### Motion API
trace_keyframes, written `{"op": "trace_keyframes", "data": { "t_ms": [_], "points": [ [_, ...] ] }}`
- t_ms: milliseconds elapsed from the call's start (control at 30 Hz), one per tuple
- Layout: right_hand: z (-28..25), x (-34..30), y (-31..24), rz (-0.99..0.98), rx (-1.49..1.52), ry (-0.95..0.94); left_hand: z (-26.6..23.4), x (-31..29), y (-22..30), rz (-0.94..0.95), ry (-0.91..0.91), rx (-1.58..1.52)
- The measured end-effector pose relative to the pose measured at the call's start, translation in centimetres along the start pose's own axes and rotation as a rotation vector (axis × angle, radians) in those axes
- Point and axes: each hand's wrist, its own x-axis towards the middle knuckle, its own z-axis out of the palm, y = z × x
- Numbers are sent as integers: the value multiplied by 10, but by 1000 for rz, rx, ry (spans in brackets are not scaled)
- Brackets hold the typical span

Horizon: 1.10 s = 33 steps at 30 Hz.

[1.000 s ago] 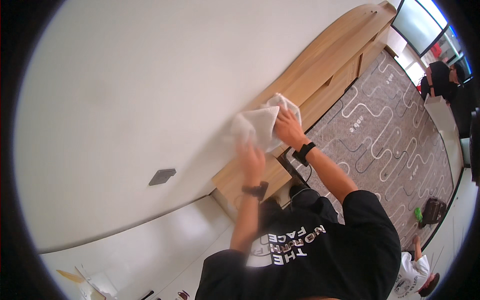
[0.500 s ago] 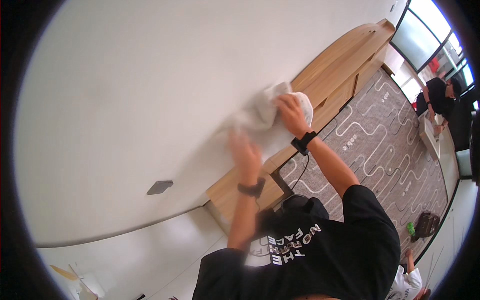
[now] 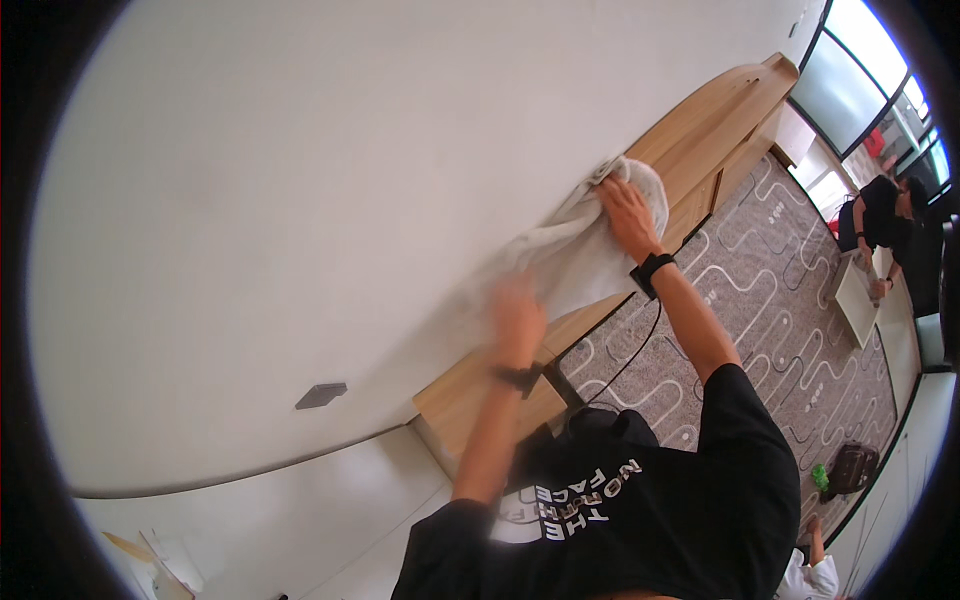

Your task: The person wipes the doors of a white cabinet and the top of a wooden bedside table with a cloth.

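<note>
A white cloth (image 3: pixel 575 255), bunched at its far end, hangs in folds over the wooden cabinet top beside the white wall. My right hand (image 3: pixel 629 214) grips that bunched end, its fingers lying over the fabric. Near the cloth's lower left part is my left hand (image 3: pixel 517 318), smeared by motion, so its fingers cannot be made out. Both wrists wear black bands, and a thin cable runs down from the right one.
The long wooden cabinet (image 3: pixel 715 120) stretches to the far right along the wall (image 3: pixel 300 200). A small grey wall fitting (image 3: pixel 321 396) is at left. Patterned carpet (image 3: pixel 740 280) covers the floor. Far right, a person (image 3: pixel 880 215) handles a pale drawer-like box (image 3: pixel 853 300); a dark bag (image 3: pixel 854 468) lies lower down.
My right hand has moved right along the cabinet with the bunched end of the cloth, which now looks more stretched out. My left hand has shifted slightly right too.
</note>
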Motion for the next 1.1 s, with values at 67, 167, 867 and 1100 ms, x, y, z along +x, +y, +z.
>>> {"op": "trace_keyframes", "data": {
  "t_ms": [67,167,867,1100],
  "points": [
    [-7,11,22,63,-18,62,2,17,15,22,-22,-27],
    [-18,22,47,102,-36,110,-2,36,38,44,-67,-56],
    [29,-34,-99,-67,327,-165,-32,-33,-25,-78,6,233],
    [-1,-19,-26,164,55,-127,-23,-13,-21,-53,-16,212]
  ]
}}
